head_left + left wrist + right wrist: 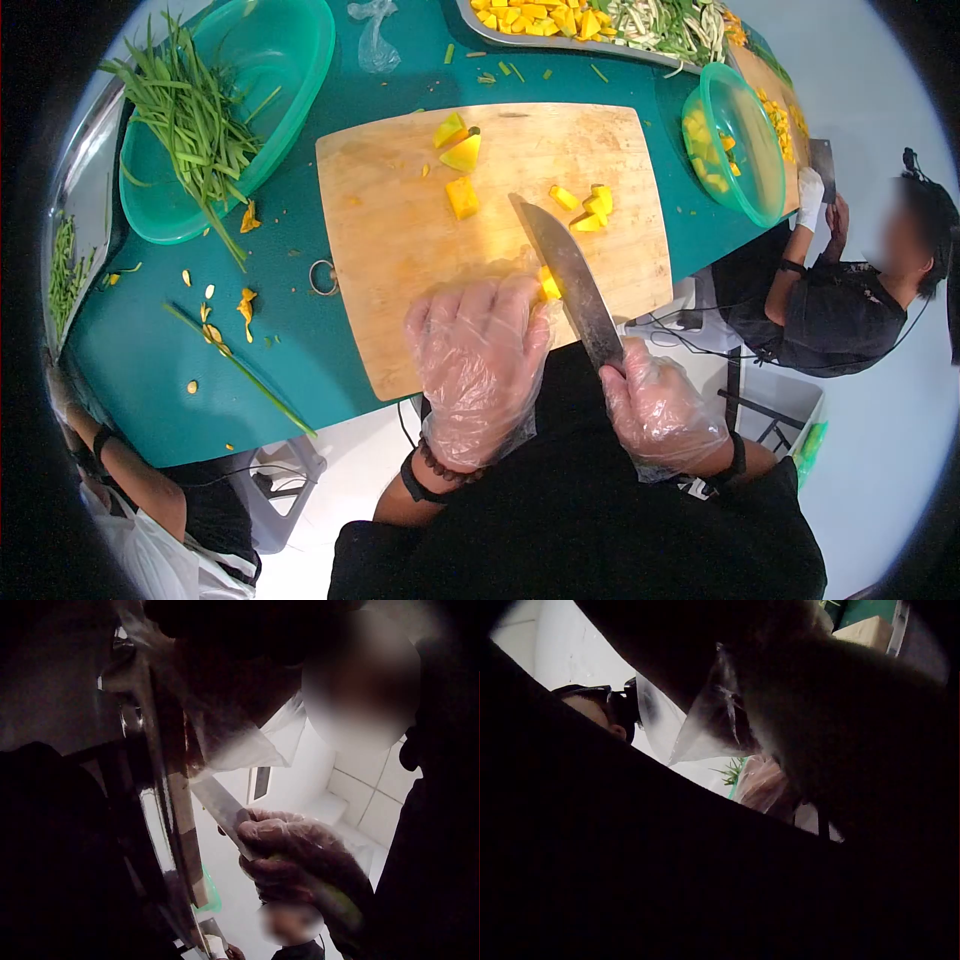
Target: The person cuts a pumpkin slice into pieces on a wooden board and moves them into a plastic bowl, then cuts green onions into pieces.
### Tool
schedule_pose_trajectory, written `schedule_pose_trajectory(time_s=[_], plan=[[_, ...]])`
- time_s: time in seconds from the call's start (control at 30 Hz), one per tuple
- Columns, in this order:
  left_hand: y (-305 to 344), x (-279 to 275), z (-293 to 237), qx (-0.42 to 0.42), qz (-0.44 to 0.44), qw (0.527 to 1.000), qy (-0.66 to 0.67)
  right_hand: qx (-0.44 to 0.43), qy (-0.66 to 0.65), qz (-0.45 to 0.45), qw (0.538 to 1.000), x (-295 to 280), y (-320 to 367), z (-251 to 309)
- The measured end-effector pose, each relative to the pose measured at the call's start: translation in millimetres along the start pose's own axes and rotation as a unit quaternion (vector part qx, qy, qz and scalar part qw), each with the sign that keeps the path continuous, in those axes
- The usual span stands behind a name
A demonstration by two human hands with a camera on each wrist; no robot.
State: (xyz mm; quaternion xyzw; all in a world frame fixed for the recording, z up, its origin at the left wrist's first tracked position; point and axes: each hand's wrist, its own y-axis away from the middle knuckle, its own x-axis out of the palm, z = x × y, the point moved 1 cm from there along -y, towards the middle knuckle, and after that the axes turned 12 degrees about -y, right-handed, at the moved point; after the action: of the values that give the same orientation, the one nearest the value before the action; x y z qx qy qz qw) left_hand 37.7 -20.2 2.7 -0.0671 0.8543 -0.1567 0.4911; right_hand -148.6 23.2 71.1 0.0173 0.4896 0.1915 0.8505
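On the wooden cutting board (390, 200), my left hand (475, 360), in a clear plastic glove, holds a small yellow pumpkin piece (549, 283) near the board's front edge. The fingers cover part of that piece. My right hand (662, 408), gloved the same way, grips the handle of a kitchen knife (575, 275). Its blade lies just right of the piece, tip pointing away from me. In the left wrist view the right hand (300, 851) and knife blade (223, 814) show from the side. The right wrist view is mostly dark, with glove plastic (718, 720) visible.
Pumpkin chunks (461, 197) and smaller cut pieces (590, 208) lie farther up the board. A green basin (310, 90) with leafy stalks stands left, a bowl (765, 150) of pumpkin right, a metal tray (560, 42) behind. Another person (820, 300) works at the right.
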Motion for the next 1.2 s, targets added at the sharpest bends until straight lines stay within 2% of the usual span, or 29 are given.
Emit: schedule_pose_trajectory(time_s=[0.13,0.17,0.23,0.33,0.43,0.57,0.73,0.83,0.93,1.07,1.17,1.2], plan=[[3,0,2,0.006,0.025,1.000,-0.004,-0.013,0.052,0.012,0.998,-8,-6,14],[3,-1,2,0.006,0.030,1.000,-0.005,-0.039,0.068,0.010,0.997,-8,-7,13],[2,-1,2,0.006,0.026,1.000,-0.001,-0.089,0.100,0.007,0.991,-6,-6,9],[-1,1,2,0.000,0.007,1.000,0.010,-0.099,0.091,0.017,0.991,-6,-9,12],[0,5,1,-0.002,-0.012,1.000,0.025,-0.038,0.041,0.053,0.997,-4,-12,12],[1,6,2,0.008,-0.032,0.999,0.021,-0.030,0.048,0.070,0.996,-2,-14,13],[4,4,2,-0.001,0.020,1.000,0.018,-0.006,0.050,0.081,0.995,8,-19,7],[3,2,0,-0.004,0.029,0.999,0.022,0.100,-0.005,0.115,0.988,12,-26,8],[3,-1,-1,-0.005,0.017,1.000,0.017,0.131,-0.049,0.136,0.981,0,-38,7],[1,1,-5,-0.008,-0.016,1.000,-0.015,0.022,-0.088,0.063,0.994,5,-45,-14],[2,2,-4,0.003,-0.036,0.999,-0.039,-0.046,-0.168,-0.062,0.983,0,-43,-7],[4,2,-4,-0.006,-0.021,0.999,-0.043,0.000,-0.175,-0.057,0.983,-5,-41,-4]])
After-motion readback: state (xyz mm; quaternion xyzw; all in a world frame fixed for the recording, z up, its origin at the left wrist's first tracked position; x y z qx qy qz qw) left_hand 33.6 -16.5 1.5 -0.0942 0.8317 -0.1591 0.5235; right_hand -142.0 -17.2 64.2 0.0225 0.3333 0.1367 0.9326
